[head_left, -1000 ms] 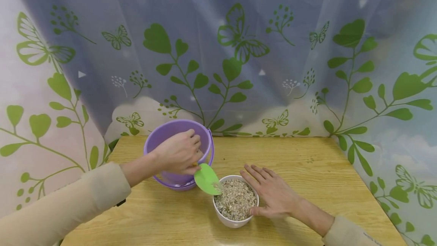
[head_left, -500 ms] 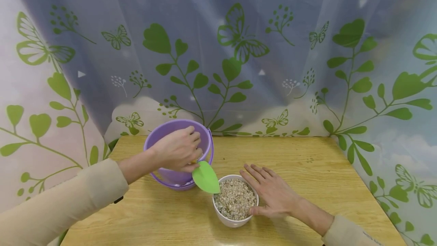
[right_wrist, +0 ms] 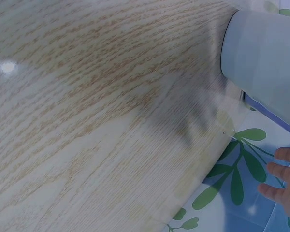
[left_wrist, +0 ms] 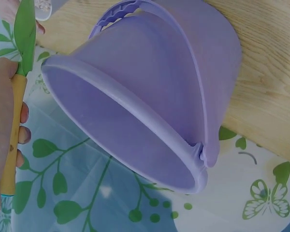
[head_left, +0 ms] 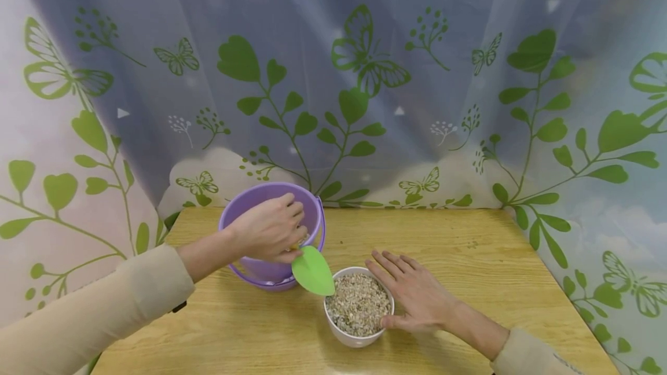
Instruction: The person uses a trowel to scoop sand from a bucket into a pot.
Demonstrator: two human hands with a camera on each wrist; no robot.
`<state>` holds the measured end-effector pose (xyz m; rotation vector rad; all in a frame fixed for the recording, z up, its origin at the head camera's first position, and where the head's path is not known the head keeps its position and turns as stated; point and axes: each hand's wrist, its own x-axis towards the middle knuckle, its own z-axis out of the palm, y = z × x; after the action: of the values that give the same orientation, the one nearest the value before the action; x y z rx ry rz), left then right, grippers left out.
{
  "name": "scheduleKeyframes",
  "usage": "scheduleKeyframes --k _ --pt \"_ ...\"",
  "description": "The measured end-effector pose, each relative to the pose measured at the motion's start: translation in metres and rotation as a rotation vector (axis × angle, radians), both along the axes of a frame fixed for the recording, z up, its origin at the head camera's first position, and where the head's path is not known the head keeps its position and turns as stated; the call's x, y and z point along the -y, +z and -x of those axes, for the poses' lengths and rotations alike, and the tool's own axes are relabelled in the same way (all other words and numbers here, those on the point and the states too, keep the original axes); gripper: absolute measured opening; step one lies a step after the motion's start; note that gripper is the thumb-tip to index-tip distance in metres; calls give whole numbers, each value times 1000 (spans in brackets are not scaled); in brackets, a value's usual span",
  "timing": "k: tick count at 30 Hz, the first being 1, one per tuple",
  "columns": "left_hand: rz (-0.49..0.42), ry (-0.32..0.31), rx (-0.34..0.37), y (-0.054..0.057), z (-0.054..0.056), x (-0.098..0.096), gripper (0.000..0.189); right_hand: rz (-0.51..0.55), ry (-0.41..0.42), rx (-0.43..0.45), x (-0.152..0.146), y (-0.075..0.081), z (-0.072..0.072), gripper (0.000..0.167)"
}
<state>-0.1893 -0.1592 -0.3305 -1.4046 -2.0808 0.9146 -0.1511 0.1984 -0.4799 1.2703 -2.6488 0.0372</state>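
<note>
My left hand [head_left: 271, 229] reaches across the mouth of the purple bucket [head_left: 263, 271]. It grips a small trowel [head_left: 312, 271] with a green leaf-shaped blade. In the left wrist view the trowel's yellow handle [left_wrist: 18, 125] lies in the palm with fingers curled round it. The blade slants down, its tip at the left rim of a white bowl [head_left: 355, 341]. Pale, coarse grains [head_left: 361, 305] fill that bowl nearly to the top. My right hand [head_left: 417, 294] rests against the bowl's right side, fingers straight and spread, thumb at the rim. The right wrist view shows its fingertips [right_wrist: 280, 170].
The bucket's handle [head_left: 324, 227] hangs down outside its wall. Everything stands on a wood-grain table [head_left: 458, 242]. A curtain [head_left: 292, 91] printed with leaves and butterflies rises right behind the back edge and along both sides.
The trowel blade has rolled over and drawn slightly up and left. Grains seen at its tip a second ago are gone from it. Right hand and bowl stay put.
</note>
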Motion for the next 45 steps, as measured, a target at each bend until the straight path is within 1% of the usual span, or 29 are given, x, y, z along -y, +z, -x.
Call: scheduleKeyframes --k 6,14,19,27,32,41,45 --pt "-18 3 15 -3 0 1 51 -5 0 -4 -1 0 0 116" --pt "-56 9 27 -12 2 3 50 -3 1 -9 -1 0 0 115" --pt "-95 2 29 -18 3 5 50 -1 1 -6 -1 -1 0 115" --pt "-165 -4 72 -24 4 7 46 4 4 11 -1 1 -1 113" --pt "-201 13 101 -25 5 9 46 4 4 10 -1 2 -1 112" --pt "-247 24 138 -33 8 12 45 -3 2 5 -1 2 -1 112" --pt "-277 36 152 -34 10 16 45 -5 6 0 -2 1 0 112"
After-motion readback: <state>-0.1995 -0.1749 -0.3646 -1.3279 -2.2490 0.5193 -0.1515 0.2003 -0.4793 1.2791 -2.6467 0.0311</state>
